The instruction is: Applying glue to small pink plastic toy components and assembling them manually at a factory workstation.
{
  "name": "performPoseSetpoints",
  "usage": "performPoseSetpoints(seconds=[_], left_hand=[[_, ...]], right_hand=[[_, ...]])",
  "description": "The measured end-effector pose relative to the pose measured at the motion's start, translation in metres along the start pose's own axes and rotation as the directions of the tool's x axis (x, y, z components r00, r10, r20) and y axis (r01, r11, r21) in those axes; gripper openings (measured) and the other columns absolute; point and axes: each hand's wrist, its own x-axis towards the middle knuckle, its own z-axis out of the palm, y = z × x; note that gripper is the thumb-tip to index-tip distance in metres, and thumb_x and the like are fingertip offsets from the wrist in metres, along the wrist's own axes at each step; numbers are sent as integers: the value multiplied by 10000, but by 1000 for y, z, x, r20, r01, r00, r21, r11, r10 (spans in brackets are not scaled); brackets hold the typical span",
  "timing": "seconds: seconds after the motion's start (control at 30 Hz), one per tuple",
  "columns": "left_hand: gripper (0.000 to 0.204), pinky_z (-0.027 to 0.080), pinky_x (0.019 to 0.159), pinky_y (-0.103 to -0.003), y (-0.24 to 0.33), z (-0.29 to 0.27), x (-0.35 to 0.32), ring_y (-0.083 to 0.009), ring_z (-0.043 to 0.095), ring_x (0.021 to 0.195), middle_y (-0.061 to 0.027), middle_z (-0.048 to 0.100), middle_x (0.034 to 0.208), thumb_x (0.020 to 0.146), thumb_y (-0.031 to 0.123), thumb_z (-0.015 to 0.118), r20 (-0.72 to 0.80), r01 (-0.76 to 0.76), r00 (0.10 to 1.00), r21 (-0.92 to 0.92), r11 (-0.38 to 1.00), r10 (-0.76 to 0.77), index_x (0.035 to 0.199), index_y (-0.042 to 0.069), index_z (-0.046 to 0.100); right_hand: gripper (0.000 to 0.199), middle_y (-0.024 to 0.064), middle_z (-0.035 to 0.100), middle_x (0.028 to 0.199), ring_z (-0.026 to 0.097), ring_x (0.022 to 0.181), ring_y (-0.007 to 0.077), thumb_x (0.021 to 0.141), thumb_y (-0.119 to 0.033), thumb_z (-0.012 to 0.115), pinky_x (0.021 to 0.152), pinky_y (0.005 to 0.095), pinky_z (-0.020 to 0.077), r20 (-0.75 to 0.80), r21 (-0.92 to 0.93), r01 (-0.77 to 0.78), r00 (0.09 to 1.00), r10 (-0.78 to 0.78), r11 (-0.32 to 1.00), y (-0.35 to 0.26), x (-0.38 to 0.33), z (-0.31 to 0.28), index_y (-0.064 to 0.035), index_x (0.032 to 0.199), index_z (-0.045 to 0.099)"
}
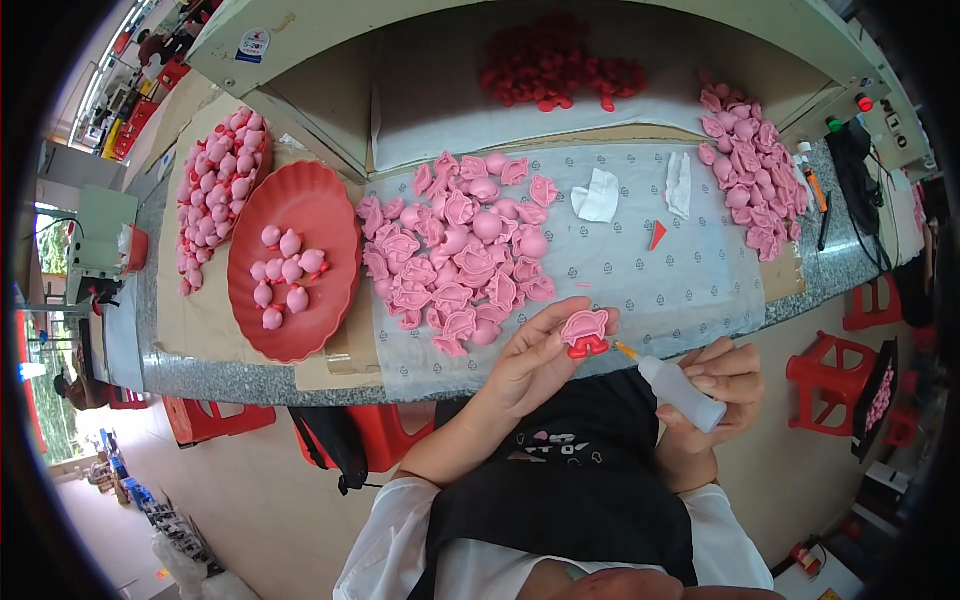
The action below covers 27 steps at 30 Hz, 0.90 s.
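Two hands are working over the lap, just off the table edge (300,375). The left hand (535,360) is pinching a pink toy piece (586,326) with its red feet (588,347) facing the nozzle, and the right hand (722,385) is gripping a glue bottle (680,393), its tip almost touching. The glue joint is hiding behind the fingers (contact unclear). The pink pile (460,245) is sitting within reach.

Round red-blue sticker (254,44) on shelf edge
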Motion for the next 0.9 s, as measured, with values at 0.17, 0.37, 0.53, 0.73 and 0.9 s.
performPoseSetpoints(seconds=[0.17,0.37,0.53,0.73,0.9], left_hand=[[410,187,969,-364,-1,0,-1,-262,323,1147,-166,411,1165,783,154,506,7,2,1000,-33,999,-2,1163,59,385],[405,193,968,-361,1,0,-1,-259,330,1143,-173,402,1172,785,151,503,6,15,1000,-31,999,-15,1163,64,388],[400,196,966,-361,0,-2,-1,-258,331,1142,-176,399,1173,787,151,499,12,10,1000,-48,999,-10,1162,66,388],[406,193,968,-361,0,-1,-1,-257,335,1139,-177,399,1174,785,157,504,1,10,1000,-39,999,-10,1161,59,387],[408,258,929,-387,-1,-2,-1,-298,371,1097,-182,403,1170,779,154,508,-28,1,1000,9,1000,-1,1167,107,395]], right_hand=[[431,54,430,763,457,566,138,503,-84,765,512,227,421,11,-20,-1,1000,1,1000,1,0,1,-60,823,477],[369,48,424,708,425,549,109,561,-177,737,484,208,389,-99,-31,-12,995,9,999,1,-2,7,-59,764,453],[393,50,426,738,440,561,121,531,-128,751,494,215,405,-39,-23,-14,999,13,1000,3,-2,3,-58,791,464],[435,54,429,771,450,567,131,498,-74,765,512,225,420,-7,-1,-11,1000,11,1000,3,-2,1,-58,823,477],[441,55,429,776,452,567,132,498,-74,766,516,226,420,5,-7,1,1000,-1,1000,3,-2,2,-60,828,473]])
